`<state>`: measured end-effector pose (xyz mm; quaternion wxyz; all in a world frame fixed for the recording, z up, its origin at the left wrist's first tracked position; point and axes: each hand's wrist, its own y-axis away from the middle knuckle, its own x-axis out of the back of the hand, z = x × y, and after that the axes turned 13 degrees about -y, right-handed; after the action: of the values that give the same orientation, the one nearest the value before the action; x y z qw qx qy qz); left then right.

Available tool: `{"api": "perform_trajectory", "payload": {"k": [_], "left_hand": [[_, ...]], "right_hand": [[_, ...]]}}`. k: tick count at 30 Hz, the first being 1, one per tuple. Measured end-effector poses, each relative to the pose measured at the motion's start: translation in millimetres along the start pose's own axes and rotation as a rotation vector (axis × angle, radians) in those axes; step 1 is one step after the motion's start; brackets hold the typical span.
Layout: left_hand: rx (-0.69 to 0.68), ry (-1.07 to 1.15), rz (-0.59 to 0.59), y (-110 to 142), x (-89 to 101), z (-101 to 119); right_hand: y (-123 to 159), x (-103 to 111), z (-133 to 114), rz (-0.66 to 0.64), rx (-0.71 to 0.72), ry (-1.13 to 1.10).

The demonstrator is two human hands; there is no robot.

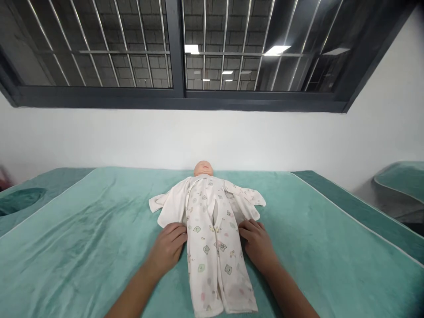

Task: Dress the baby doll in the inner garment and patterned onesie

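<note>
A baby doll [203,168] lies on its back on a teal blanket [82,229], head toward the wall. It wears a white romper [212,238] with small printed pictures; the top part is spread open at both sides. My left hand [168,246] rests palm down beside the romper's left edge, fingertips touching the cloth. On the other side my right hand [256,243] lies palm down, its fingers touching the romper's right edge at hip height. Both hands are flat and hold nothing.
The blanket covers a wide bed that runs up to a white wall [99,137]. A dark-framed barred window [175,53] sits above. A second teal-covered surface [402,179] shows at the far right, beyond a gap.
</note>
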<state>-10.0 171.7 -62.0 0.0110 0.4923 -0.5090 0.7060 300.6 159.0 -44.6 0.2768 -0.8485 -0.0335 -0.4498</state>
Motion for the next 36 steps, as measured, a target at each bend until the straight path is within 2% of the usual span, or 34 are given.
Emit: {"api": "perform_trajectory", "payload": {"k": [3, 7, 10, 13, 15, 17, 18, 20, 23, 25, 28, 30, 33, 36], "left_hand": [[0.019, 0.02, -0.018, 1.1, 1.5, 0.8], [0.045, 0.027, -0.132, 0.0, -1.1, 0.7], [0.073, 0.059, -0.193, -3.5, -1.0, 1.6], [0.107, 0.129, -0.183, -6.5, 3.0, 4.8], [0.146, 0.186, -0.157, -6.3, 6.0, 5.8], [0.265, 0.224, -0.124, -3.9, 7.7, 2.3], [0.367, 0.229, -0.099, -2.3, 7.9, -1.8], [0.62, 0.201, -0.017, 0.0, 6.5, -14.7], [0.945, 0.068, 0.077, -2.6, 1.0, -40.3], [1.035, -0.051, 0.008, -8.7, -3.9, -54.1], [1.02, -0.213, -0.201, -18.3, -10.8, -62.2], [1.009, -0.295, -0.299, -21.6, -13.7, -60.9], [1.021, -0.346, -0.371, -21.7, -15.0, -56.5], [1.069, -0.316, -0.374, -20.5, -13.5, -53.6]], "right_hand": [[0.5, -2.4, 3.4, 0.001, -0.006, -0.017], [-0.2, -4.7, 6.0, 0.025, -0.025, -0.048], [0.0, -3.6, 5.0, 0.03, 0.025, -0.102], [1.4, -2.4, 3.5, 0.021, 0.077, -0.18], [3.3, -2.8, 4.1, 0.025, 0.052, -0.229], [5.2, -4.1, 7.8, 0.054, -0.014, -0.291], [5.8, -4.7, 11.2, 0.09, -0.058, -0.317], [4.1, -5.0, 21.5, 0.23, -0.143, -0.306], [-10.6, -2.7, 42.4, 0.46, -0.193, -0.147], [-29.2, -0.2, 54.6, 0.474, -0.195, -0.05], [-61.8, 1.0, 62.7, 0.353, -0.221, 0.014], [-79.8, -1.0, 62.6, 0.279, -0.274, 0.009], [-95.2, -4.2, 62.9, 0.249, -0.378, -0.043], [-101.2, 0.7, 68.3, 0.272, -0.473, -0.119]]}}
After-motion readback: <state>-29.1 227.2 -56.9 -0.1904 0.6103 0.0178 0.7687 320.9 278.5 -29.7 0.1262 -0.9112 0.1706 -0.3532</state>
